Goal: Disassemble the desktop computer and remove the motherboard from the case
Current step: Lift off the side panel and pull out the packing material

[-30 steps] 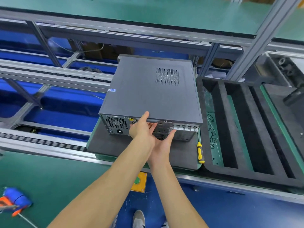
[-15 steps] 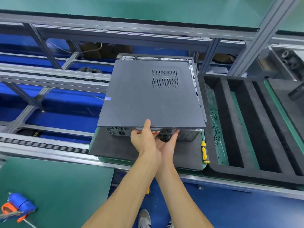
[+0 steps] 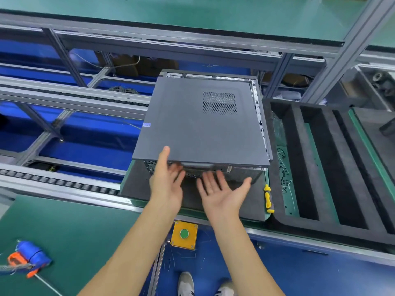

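Observation:
The grey desktop case (image 3: pixel 241 174) lies flat on a dark foam mat (image 3: pixel 136 186) on the conveyor. Its vented side panel (image 3: pixel 192 129) sits on top, shifted toward me, so bare metal frame shows along the far and right edges. My left hand (image 3: pixel 166 184) pinches the panel's near edge, thumb on top and fingers underneath. My right hand (image 3: pixel 222 193) is palm up with spread fingers just below that edge, holding nothing. The motherboard is hidden under the panel.
A yellow-handled screwdriver (image 3: pixel 268 198) lies on the mat's right edge. A black slotted foam tray (image 3: pixel 310 167) stands to the right. A yellow box with a green button (image 3: pixel 184 234) hangs under the front rail. A blue and orange tool (image 3: pixel 27 256) lies at the lower left.
The side panel has slid toward me off the case, baring the frame at the far and right edges. My right hand has let go of its near edge and turned palm up.

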### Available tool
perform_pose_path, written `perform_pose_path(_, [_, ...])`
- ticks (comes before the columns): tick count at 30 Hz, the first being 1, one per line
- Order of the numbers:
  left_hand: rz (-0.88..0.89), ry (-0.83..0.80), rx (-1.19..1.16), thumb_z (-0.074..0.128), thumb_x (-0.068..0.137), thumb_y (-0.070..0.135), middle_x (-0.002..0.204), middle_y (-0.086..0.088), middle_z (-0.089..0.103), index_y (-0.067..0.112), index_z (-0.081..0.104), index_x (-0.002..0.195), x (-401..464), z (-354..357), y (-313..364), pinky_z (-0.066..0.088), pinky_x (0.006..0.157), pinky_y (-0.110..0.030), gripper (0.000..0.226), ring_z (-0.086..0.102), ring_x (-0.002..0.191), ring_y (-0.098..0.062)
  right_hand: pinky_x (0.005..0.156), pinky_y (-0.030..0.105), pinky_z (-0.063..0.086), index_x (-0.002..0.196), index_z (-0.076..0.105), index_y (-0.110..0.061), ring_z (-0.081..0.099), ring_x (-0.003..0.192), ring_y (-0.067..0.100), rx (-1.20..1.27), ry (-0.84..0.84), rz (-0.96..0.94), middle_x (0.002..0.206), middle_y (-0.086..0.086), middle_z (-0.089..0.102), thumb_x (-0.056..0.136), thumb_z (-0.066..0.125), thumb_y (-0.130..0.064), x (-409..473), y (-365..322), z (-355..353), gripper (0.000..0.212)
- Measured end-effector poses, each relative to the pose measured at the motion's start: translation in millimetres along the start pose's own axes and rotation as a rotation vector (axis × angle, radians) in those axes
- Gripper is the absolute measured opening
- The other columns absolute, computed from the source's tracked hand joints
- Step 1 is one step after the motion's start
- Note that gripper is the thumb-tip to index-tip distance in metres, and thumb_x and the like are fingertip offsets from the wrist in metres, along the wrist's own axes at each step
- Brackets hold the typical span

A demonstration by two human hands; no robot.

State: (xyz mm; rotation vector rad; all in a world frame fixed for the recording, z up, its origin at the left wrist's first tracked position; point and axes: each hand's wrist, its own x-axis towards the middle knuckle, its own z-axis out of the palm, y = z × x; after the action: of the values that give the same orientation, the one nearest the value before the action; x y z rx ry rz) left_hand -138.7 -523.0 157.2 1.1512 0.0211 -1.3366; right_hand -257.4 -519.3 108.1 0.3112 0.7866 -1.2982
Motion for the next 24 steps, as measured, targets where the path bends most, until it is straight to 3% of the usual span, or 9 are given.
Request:
perform_pose_path(4, [0.127, 0.017, -0.012, 0.071, 0.091, 0.029, 0.115, -0.009, 0.07, 0.014, 0.059, 0.123, 8.6, -12.2, 22.3, 0.058, 0.09, -0.036, 0.037, 0.07, 0.104, -0.02, 0.083, 0.044, 0.059, 0.125, 0.056, -0.002, 0.068, 0.105, 0.032, -0.035, 0.062, -0.197, 0.12, 0.018, 0.066, 0.084, 0.048, -0.08, -0.7, -28.3, -0.6, 0.088])
perform_pose_path(7, [0.221, 0.056, 0.094, 0.069, 0.092, 0.014, 0.12, -0.008, 0.067, 0.012, 0.058, 0.124, 11.4, -12.3, 21.7, 0.061, 0.081, -0.034, 0.034, 0.068, 0.106, -0.021, 0.07, 0.039, 0.062, 0.116, 0.058, -0.004, 0.075, 0.092, 0.032, -0.251, 0.067, -0.268, 0.101, 0.017, 0.076, 0.085, 0.053, -0.075, -8.6, -29.8, 2.4, 0.078])
perform_pose_path(14, [0.367, 0.066, 0.108, 0.069, 0.091, 0.011, 0.118, -0.007, 0.069, 0.006, 0.061, 0.12, 13.1, -3.5, 33.5, 0.062, 0.077, -0.036, 0.031, 0.069, 0.105, -0.018, 0.066, 0.038, 0.063, 0.095, 0.065, -0.004, 0.076, 0.077, 0.027, -0.582, 0.1, -0.476, 0.078, 0.012, 0.075, 0.092, 0.069, -0.041, -21.0, -50.7, 26.7, 0.037])
perform_pose_path(16, [0.374, 0.04, 0.081, 0.07, 0.09, 0.01, 0.114, -0.004, 0.071, 0.009, 0.062, 0.121, 10.9, 5.9, 39.7, 0.061, 0.071, -0.032, 0.032, 0.07, 0.102, -0.017, 0.055, 0.029, 0.058, 0.079, 0.063, -0.008, 0.069, 0.058, 0.016, -0.73, 0.097, -0.564, 0.061, 0.002, 0.067, 0.095, 0.067, -0.031, -27.5, -56.5, 35.7, 0.028])
perform_pose_path(18, [0.339, 0.005, 0.046, 0.069, 0.089, 0.008, 0.11, -0.001, 0.073, 0.014, 0.064, 0.117, 9.1, 12.7, 44.3, 0.06, 0.067, -0.03, 0.029, 0.072, 0.099, -0.016, 0.049, 0.018, 0.044, 0.064, 0.051, -0.015, 0.048, 0.045, 0.006, -0.99, 0.075, -0.813, 0.049, -0.009, 0.05, 0.096, 0.064, -0.03, -37.5, -60.9, 41.3, 0.038])
perform_pose_path(20, [0.333, -0.024, 0.039, 0.067, 0.089, 0.005, 0.099, 0.004, 0.075, 0.017, 0.065, 0.108, 7.6, 16.5, 47.5, 0.059, 0.065, -0.029, 0.023, 0.073, 0.095, -0.017, 0.052, 0.016, 0.034, 0.061, 0.041, -0.02, 0.037, 0.049, 0.006, -1.23, 0.048, -1.202, 0.05, -0.012, 0.04, 0.096, 0.063, -0.034, -50.3, -65.4, 47.1, 0.043])
perform_pose_path(22, [0.365, -0.054, 0.044, 0.066, 0.089, 0.003, 0.089, 0.009, 0.076, 0.019, 0.065, 0.103, 4.1, 20.4, 51.6, 0.059, 0.065, -0.029, 0.02, 0.073, 0.092, -0.017, 0.062, 0.019, 0.039, 0.071, 0.054, -0.021, 0.047, 0.066, 0.006, -1.422, -0.059, -1.579, 0.065, -0.015, 0.05, 0.093, 0.065, -0.033, -65.0, -70.2, 60.9, 0.027])
perform_pose_path(23, [0.392, -0.069, 0.05, 0.066, 0.089, 0.003, 0.088, 0.009, 0.076, 0.018, 0.065, 0.102, 1.8, 23.3, 54.7, 0.058, 0.066, -0.029, 0.02, 0.073, 0.092, -0.017, 0.073, 0.021, 0.043, 0.084, 0.062, -0.02, 0.053, 0.083, 0.01, -1.532, -0.179, -1.68, 0.08, -0.014, 0.058, 0.091, 0.066, -0.03, -70.7, -72.5, 69.0, 0.013])
perform_pose_path(24, [0.422, -0.085, 0.058, 0.066, 0.088, 0.003, 0.089, 0.008, 0.076, 0.018, 0.065, 0.101, -0.7, 27.1, 58.2, 0.058, 0.066, -0.029, 0.02, 0.073, 0.092, -0.018, 0.087, 0.027, 0.045, 0.102, 0.067, -0.018, 0.053, 0.102, 0.015, -1.667, -0.291, -1.689, 0.1, -0.008, 0.063, 0.089, 0.066, -0.028, -73.9, -73.6, 78.4, 0.016])
